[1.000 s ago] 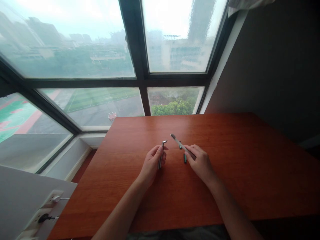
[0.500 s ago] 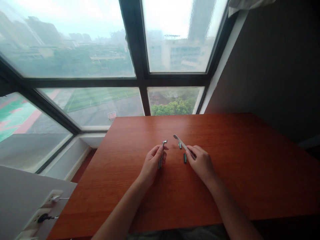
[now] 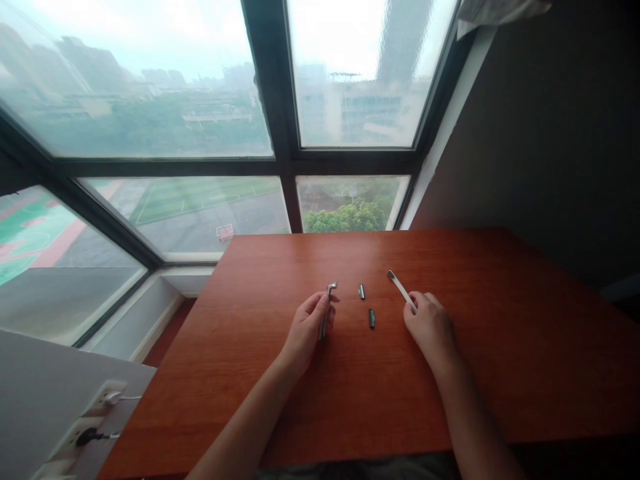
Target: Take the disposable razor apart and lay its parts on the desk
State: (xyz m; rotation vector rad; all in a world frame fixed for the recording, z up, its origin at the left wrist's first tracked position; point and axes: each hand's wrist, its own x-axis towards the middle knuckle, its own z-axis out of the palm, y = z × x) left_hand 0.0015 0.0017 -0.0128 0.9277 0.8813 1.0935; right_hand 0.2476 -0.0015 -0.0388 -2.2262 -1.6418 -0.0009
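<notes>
My left hand [image 3: 311, 319] is closed around a silver razor handle [image 3: 323, 325], whose bent, shiny neck sticks up past the thumb. To the right, my right hand [image 3: 429, 323] grips the lower end of a white toothbrush [image 3: 401, 291] low over the table. Its dark-bristled head points away and to the left, and its lower end is hidden in the fingers. Between the hands, two small dark-and-green razor cartridges lie apart on the wood: a farther razor cartridge [image 3: 361, 291] and a nearer razor cartridge [image 3: 371, 319].
The reddish-brown table [image 3: 240, 393] reaches to large dark-framed windows [image 3: 285, 163]. A dark wall [image 3: 540, 133] rises on the right. At the lower left, plugs sit in wall sockets [image 3: 95, 420] beside the table's edge.
My right hand has moved right with the toothbrush, away from the razor cartridges, which now show fully. My left hand stays nearly in place with the razor handle.
</notes>
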